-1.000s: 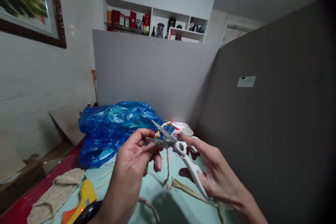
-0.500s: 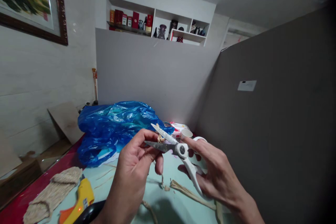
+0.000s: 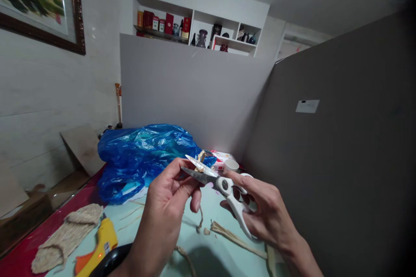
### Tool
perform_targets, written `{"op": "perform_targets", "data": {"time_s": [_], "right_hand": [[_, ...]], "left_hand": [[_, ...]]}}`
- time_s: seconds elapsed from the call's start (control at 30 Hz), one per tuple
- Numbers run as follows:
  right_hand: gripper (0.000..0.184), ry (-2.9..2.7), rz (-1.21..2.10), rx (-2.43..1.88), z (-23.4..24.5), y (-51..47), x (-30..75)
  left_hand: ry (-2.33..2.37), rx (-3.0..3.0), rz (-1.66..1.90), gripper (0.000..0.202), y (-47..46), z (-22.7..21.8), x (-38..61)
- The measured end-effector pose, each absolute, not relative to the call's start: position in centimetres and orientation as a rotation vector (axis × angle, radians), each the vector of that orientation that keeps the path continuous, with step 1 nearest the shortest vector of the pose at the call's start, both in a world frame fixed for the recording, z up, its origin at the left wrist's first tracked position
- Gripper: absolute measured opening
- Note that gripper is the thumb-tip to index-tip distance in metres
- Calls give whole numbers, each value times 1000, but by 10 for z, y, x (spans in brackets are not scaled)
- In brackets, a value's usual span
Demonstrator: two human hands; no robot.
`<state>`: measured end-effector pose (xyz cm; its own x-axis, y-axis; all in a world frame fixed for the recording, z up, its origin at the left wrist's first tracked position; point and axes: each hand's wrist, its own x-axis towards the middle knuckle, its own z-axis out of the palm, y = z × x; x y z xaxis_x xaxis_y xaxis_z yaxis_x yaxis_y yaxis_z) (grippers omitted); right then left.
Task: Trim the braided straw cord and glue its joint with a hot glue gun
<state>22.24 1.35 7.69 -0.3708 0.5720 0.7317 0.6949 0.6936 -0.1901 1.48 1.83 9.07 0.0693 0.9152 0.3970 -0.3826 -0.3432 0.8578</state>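
My right hand [image 3: 260,203] is closed around the white handles of a pair of scissors [image 3: 224,186], whose blades point left. Between the narrowed blades lies a small tan twisted strand of fibre [image 3: 201,156]. My left hand [image 3: 172,194] pinches this strand with thumb and fingers, right beside the blade tips; the gripped part is mostly hidden. Below the hands, a thin cord [image 3: 200,220] hangs or lies near a small tan scrap [image 3: 206,231]. A dried flat fibre strip [image 3: 237,240] rests on the pale green table surface [image 3: 208,264].
A blue plastic bag [image 3: 146,156] bulges behind my left hand. At the left are a yellow glue gun [image 3: 104,242] with a lit red light and a woven tan piece [image 3: 68,238]. A white cup [image 3: 231,165] stands behind the scissors. Grey panels [image 3: 195,91] enclose the back and right.
The scissor blades have closed partway on the strand, and the right hand's fingers have drawn closer together. The left hand has barely moved.
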Motion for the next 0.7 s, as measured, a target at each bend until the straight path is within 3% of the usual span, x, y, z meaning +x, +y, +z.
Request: {"op": "perform_targets", "data": {"time_s": [0.7], "right_hand": [[30,-2054,-83,-898,75,19,226]], "left_hand": [[585,1329,1410,13,26,83,11]]}}
